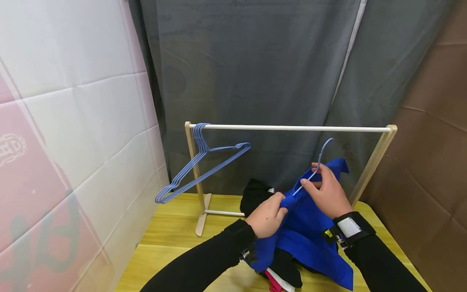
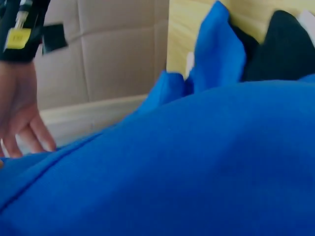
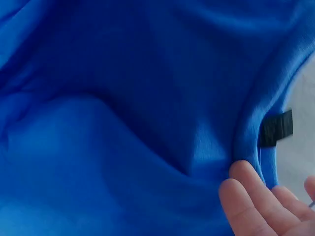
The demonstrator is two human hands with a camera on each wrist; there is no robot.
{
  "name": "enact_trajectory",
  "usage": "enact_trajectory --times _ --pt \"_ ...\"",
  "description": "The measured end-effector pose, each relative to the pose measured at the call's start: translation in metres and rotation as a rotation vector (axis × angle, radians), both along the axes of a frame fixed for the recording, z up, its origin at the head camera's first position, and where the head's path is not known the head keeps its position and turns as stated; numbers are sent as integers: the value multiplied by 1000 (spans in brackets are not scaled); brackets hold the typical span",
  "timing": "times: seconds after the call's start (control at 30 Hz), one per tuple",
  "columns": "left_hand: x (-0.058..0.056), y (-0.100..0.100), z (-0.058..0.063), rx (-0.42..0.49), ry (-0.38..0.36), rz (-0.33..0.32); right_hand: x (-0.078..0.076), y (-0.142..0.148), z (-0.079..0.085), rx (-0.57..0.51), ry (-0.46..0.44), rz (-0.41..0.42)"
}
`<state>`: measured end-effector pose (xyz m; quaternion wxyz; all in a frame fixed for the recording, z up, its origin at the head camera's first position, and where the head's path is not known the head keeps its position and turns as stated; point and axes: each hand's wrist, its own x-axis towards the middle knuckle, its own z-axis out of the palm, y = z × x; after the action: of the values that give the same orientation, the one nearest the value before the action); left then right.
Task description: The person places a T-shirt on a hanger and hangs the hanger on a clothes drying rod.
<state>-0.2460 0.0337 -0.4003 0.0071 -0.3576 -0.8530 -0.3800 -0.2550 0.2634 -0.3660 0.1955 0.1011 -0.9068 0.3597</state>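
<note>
A blue T-shirt [image 1: 306, 219] hangs bunched between the two hands, one arm of a blue wire hanger [image 1: 321, 152] running into its neckline. My left hand [image 1: 268, 215] grips the shirt's shoulder near the collar, over the hanger's arm. With thumb and fingers, my right hand [image 1: 326, 192] holds the hanger just below its hook, beside the collar. In the right wrist view, the fingertips [image 3: 241, 172] touch the ribbed collar, near a black neck label [image 3: 276, 129]. Blue cloth [image 2: 197, 162] fills most of the left wrist view and hides the left hand.
A small clothes rack with a white rail [image 1: 292, 128] stands on the yellow wood-grain table [image 1: 168, 231]. Several blue hangers [image 1: 204, 156] hang at its left end. Black garments [image 1: 255, 194] and a red-and-white piece [image 1: 275, 280] lie under the shirt. Curtains enclose the table.
</note>
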Motion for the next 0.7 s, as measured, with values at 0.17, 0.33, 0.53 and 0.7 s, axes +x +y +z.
enact_trajectory --times 0.17,0.33,0.53,0.7 --pt "5 29 3 -68 9 -61 -8 17 12 -59 -21 -29" --pt "8 61 9 -222 95 -137 -14 47 30 -51 -94 -12" --pt "4 105 22 -316 104 -156 -21 87 55 23 -150 -13" --pt "2 140 23 -351 94 -103 -31 112 62 83 -158 -35"
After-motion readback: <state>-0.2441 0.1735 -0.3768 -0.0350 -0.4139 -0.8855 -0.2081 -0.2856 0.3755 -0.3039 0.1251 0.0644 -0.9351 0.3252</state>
